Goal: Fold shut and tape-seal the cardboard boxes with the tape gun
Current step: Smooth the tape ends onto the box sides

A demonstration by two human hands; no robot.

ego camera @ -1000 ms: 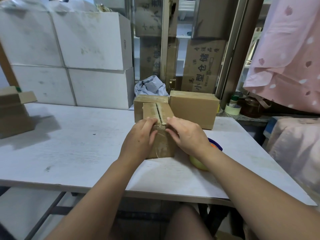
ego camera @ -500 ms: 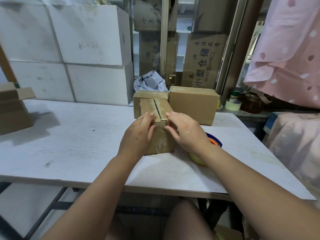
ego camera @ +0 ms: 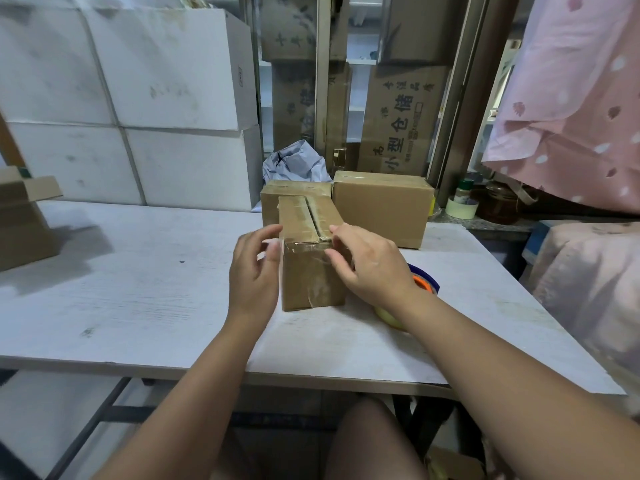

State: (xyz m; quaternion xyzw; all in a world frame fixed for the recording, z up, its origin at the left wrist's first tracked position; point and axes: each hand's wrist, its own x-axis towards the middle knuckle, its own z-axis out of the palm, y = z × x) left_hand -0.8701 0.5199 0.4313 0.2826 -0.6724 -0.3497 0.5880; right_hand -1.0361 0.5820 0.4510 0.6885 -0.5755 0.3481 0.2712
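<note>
A small brown cardboard box (ego camera: 311, 282) stands on the white table (ego camera: 138, 271) with its flaps folded down and clear tape along the top seam and over its near face. My right hand (ego camera: 374, 268) rests its fingers on the box's near right top corner, pressing on the tape. Just left of the box hovers my left hand (ego camera: 254, 278), fingers relaxed and holding nothing. The tape gun (ego camera: 427, 284), blue and orange with a yellowish roll, lies on the table behind my right wrist, partly hidden.
Two closed brown boxes (ego camera: 381, 209) stand right behind the one I touch. An open-flapped box (ego camera: 20, 220) is at the table's left edge. Stacked white cartons (ego camera: 156, 98) line the back. A tape roll (ego camera: 462, 207) and jars sit on the right ledge under pink cloth (ego camera: 571, 116).
My left hand has come off the box's near top edge and moved a little left. My right hand stays on the right corner. The view shifted slightly.
</note>
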